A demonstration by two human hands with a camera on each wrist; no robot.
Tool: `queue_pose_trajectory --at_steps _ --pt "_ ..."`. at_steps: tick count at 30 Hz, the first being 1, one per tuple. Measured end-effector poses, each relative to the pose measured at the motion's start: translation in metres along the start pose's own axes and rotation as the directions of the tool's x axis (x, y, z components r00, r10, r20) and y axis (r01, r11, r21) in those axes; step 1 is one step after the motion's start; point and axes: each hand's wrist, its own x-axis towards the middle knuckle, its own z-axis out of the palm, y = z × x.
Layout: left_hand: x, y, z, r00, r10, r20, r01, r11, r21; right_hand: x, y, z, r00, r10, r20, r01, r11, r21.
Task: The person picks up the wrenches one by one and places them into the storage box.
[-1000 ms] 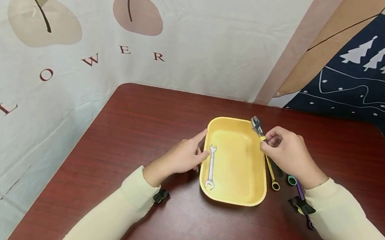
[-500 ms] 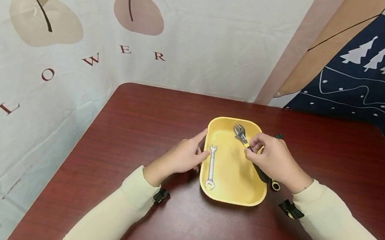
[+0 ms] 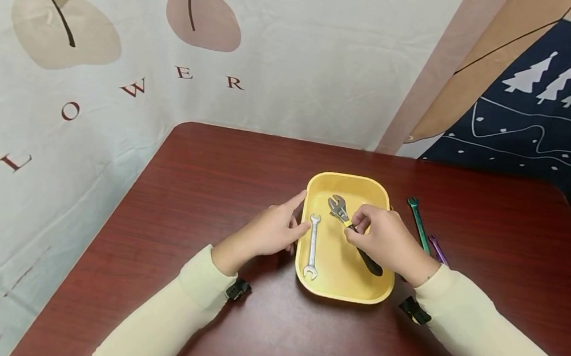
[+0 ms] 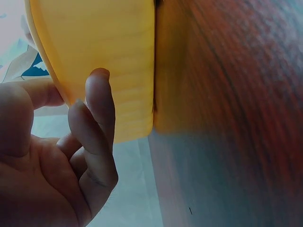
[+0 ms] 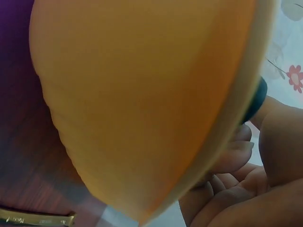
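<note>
My right hand [image 3: 388,236] pinches an adjustable wrench [image 3: 338,206] with a black handle and a yellow band. The wrench hangs slanted over the yellow tray [image 3: 341,292], its metal jaw pointing to the far left. A silver double open-ended wrench [image 3: 312,246] lies along the tray's left side. At the left rim my left hand [image 3: 270,231] has its thumb over the edge and its index finger stretched along it. In the left wrist view the other fingers [image 4: 100,94] lie against the tray's outer wall. The tray side covers most of the right hand's grip in the right wrist view.
A green wrench [image 3: 419,225] and a purple wrench [image 3: 438,250] lie on the dark red table [image 3: 223,178], right of the tray. A yellow wrench [image 5: 38,218] shows low in the right wrist view. A printed curtain [image 3: 299,87] hangs behind the table.
My right hand has carried the adjustable wrench leftward from over the tray's right rim to above its middle. The green and purple wrenches are uncovered. The left hand stays still.
</note>
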Motion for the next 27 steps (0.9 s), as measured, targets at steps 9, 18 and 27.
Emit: queue_pose_trajectory --at_steps 9,18,27 --pt "-0.002 0.001 -0.001 1.0 -0.001 0.006 0.001 1.0 -0.015 0.001 -0.001 0.008 1.0 -0.023 0.009 0.023 1.0 -0.009" --pt "0.0 0.001 0.0 1.0 -0.003 0.011 0.004 1.0 -0.026 0.001 0.002 0.014 0.999 -0.04 0.005 0.04 0.999 -0.034" --pt "0.0 0.001 -0.001 1.0 -0.002 0.012 0.003 1.0 -0.029 0.006 0.004 0.019 0.999 -0.041 0.015 0.042 0.995 -0.086"
